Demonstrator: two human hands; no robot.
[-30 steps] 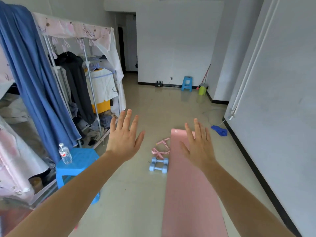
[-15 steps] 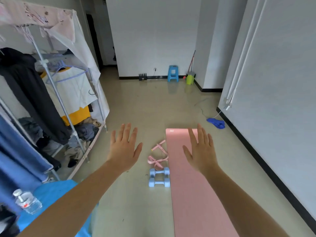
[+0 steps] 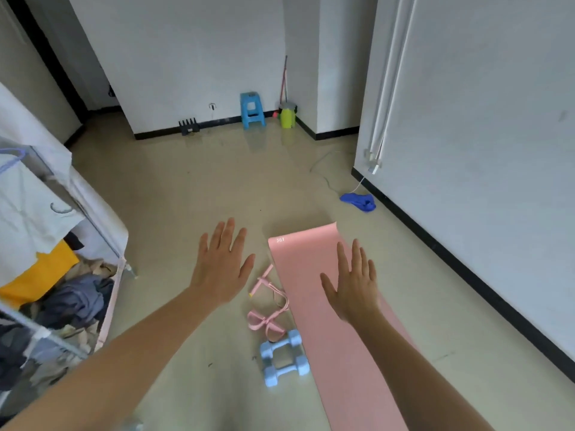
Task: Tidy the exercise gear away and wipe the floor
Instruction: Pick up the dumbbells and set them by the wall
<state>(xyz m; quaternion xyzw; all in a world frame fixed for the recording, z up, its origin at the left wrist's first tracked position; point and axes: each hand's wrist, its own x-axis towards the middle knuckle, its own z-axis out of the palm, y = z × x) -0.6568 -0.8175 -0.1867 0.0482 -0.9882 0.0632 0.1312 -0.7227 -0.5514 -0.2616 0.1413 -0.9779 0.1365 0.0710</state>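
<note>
A pink exercise mat (image 3: 345, 353) lies unrolled on the beige floor, its far end slightly curled. Left of it sit two light blue dumbbells (image 3: 284, 357) side by side and a pink pull-rope exerciser (image 3: 269, 306). A blue cloth (image 3: 358, 201) lies crumpled by the right wall. My left hand (image 3: 222, 265) is stretched out flat over bare floor left of the rope, fingers apart, holding nothing. My right hand (image 3: 353, 283) hovers flat above the mat, fingers spread and empty.
A clothes rack (image 3: 59, 250) with hanging garments and piled clothes fills the left side. At the far wall stand a blue stool (image 3: 252, 110), a green bucket with a mop (image 3: 287, 115) and a black stand (image 3: 188, 126). A white cable (image 3: 329, 178) trails near the right wall.
The view has advanced and tilted down toward the mat; the near blue stool with the bottle left the frame. Both hands stay outstretched and open.
</note>
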